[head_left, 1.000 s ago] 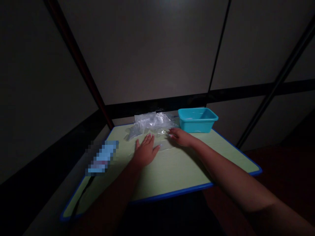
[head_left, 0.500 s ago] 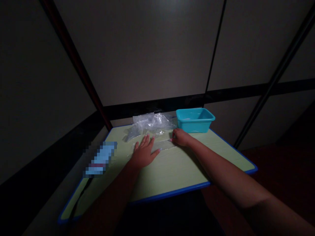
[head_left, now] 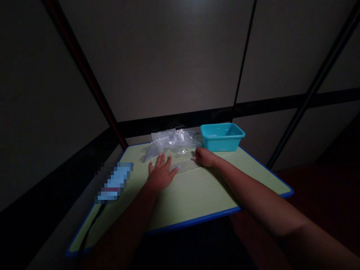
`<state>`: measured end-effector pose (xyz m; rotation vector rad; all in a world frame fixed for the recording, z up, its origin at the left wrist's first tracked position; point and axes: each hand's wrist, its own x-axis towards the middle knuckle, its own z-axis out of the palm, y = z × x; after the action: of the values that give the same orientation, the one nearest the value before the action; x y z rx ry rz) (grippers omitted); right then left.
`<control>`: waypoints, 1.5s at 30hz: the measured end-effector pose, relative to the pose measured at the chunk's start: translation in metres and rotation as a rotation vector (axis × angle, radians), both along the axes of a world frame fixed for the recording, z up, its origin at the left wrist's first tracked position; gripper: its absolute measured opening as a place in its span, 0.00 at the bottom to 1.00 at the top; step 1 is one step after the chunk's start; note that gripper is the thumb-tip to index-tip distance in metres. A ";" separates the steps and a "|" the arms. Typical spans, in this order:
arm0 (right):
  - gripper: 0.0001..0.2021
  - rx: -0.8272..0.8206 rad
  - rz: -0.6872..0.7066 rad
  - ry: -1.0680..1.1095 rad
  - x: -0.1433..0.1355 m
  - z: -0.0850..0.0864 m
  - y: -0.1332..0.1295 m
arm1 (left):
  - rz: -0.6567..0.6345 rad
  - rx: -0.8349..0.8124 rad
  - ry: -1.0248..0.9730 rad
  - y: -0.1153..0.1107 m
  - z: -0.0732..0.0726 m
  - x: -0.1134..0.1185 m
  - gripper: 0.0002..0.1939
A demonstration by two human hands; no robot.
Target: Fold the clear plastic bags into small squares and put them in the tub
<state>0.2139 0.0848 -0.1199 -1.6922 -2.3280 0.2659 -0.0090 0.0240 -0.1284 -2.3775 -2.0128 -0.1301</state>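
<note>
A narrow clear plastic bag [head_left: 186, 165] lies flat across the middle of the table. My left hand [head_left: 161, 175] rests on its left part, palm down with the fingers spread. At the bag's right end, my right hand [head_left: 205, 156] has its fingers pinched together on the plastic; the fingertips are partly hidden. Just beyond both hands is a crumpled heap of clear plastic bags [head_left: 171, 142], shiny and loosely piled.
A turquoise plastic basin [head_left: 223, 143] stands at the back right, near my right hand. A blurred-out blue item [head_left: 116, 182] lies at the left edge, a dark strap below it. The pale table [head_left: 197, 202] has a blue rim; panelled walls rise behind it.
My left hand has slid a little to the left along the plastic bag. My right hand stays pinched at the right end, almost unmoved.
</note>
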 end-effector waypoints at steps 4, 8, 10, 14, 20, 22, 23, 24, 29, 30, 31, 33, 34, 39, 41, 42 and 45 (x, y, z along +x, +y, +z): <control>0.11 -0.022 0.050 0.075 -0.001 -0.001 0.000 | -0.035 -0.021 0.001 -0.001 -0.001 0.000 0.34; 0.10 -0.016 0.059 0.083 -0.002 -0.002 0.000 | -0.033 0.020 -0.052 -0.001 0.000 0.001 0.34; 0.09 -0.022 0.059 0.087 -0.002 -0.001 -0.001 | -0.003 0.155 -0.124 0.000 0.005 0.001 0.35; 0.09 -0.039 0.053 0.088 -0.003 0.000 -0.001 | -0.034 0.426 -0.248 0.000 0.014 0.001 0.32; 0.11 -0.045 -0.002 0.041 -0.002 0.000 0.001 | -0.212 0.130 -0.135 -0.002 0.006 0.001 0.34; 0.12 -0.045 -0.008 0.010 -0.001 -0.001 0.001 | -0.164 -0.049 -0.050 -0.002 0.000 0.000 0.37; 0.12 -0.043 -0.009 -0.005 -0.001 -0.001 0.001 | -0.138 -0.101 -0.016 -0.002 -0.002 0.000 0.38; 0.12 -0.040 -0.011 -0.020 -0.001 -0.001 0.001 | -0.119 -0.123 0.008 -0.001 -0.004 -0.001 0.38; 0.13 -0.020 -0.013 -0.066 -0.002 -0.002 0.001 | -0.073 -0.030 0.038 -0.002 0.001 0.000 0.36; 0.13 -0.018 -0.011 -0.068 -0.002 -0.001 0.001 | -0.079 -0.010 0.032 -0.003 0.003 0.001 0.36; 0.12 -0.017 -0.010 -0.069 -0.002 -0.001 0.001 | -0.097 0.003 0.026 -0.004 0.004 0.002 0.36; 0.12 -0.020 -0.006 -0.065 -0.003 0.001 0.000 | -0.164 -0.013 0.023 -0.006 0.005 0.004 0.37; 0.12 -0.025 -0.005 -0.060 -0.003 0.001 -0.001 | -0.202 -0.047 0.026 -0.008 0.004 0.005 0.38; 0.12 -0.041 -0.027 -0.051 -0.004 0.001 -0.002 | -0.268 -0.183 0.023 -0.011 0.000 0.007 0.44; 0.12 -0.023 -0.027 -0.065 -0.004 0.000 -0.002 | -0.271 -0.177 0.026 -0.011 0.000 0.007 0.44; 0.12 -0.011 -0.025 -0.071 -0.004 0.000 -0.002 | -0.274 -0.167 0.032 -0.012 0.001 0.007 0.43; 0.13 0.010 -0.031 -0.081 -0.003 -0.001 -0.001 | -0.272 -0.086 0.045 -0.012 0.004 0.007 0.41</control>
<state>0.2109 0.0837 -0.1212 -1.7642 -2.3538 0.1825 -0.0019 0.0124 -0.1239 -2.6709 -1.6995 0.0061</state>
